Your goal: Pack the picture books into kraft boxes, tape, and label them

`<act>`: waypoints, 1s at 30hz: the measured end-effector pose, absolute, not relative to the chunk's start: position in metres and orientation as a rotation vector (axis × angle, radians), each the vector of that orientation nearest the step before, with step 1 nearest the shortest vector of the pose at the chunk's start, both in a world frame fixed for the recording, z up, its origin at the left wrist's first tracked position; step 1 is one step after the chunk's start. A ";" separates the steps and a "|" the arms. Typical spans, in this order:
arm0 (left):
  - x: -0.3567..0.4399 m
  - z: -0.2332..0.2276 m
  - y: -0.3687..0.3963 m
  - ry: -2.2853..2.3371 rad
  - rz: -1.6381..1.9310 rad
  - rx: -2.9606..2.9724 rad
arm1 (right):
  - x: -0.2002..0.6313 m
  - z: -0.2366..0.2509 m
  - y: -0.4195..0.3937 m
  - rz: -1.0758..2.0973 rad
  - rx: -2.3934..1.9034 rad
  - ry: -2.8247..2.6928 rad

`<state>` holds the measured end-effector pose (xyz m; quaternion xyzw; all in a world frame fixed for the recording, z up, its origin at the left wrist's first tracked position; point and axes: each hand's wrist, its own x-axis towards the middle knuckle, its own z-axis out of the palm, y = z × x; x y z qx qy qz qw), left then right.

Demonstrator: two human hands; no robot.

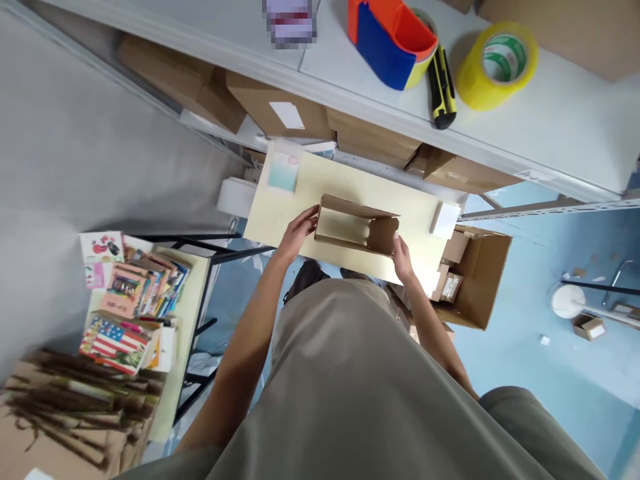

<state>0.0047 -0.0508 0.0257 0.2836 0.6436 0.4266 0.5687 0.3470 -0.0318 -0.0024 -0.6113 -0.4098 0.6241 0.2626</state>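
A small open cardboard box (383,235) lies on a pale yellow board (345,190) below me. My left hand (299,231) grips the box's left end, fingers over its edge. My right hand (401,259) holds the box's right end near a folded flap. The inside of the box looks empty. A pale blue-and-pink card (283,171) rests on the board's far left corner and a small white block (445,219) sits at its right edge.
A white shelf (560,127) holds a yellow tape roll (497,65), a black-and-yellow utility knife (442,88) and an orange-blue tape dispenser (391,39). Brown cartons (280,110) sit under it. An open carton (475,273) stands right; cards (133,287) lie left.
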 end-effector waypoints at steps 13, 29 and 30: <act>-0.073 0.009 0.005 1.352 0.740 0.720 | 0.286 0.018 -0.029 1.657 -1.749 -0.916; -0.094 -0.018 0.016 1.105 0.493 0.918 | 0.252 0.034 -0.035 1.337 -1.932 -1.048; -0.094 -0.019 0.016 1.091 0.490 0.933 | 0.250 0.036 -0.036 1.335 -1.933 -1.046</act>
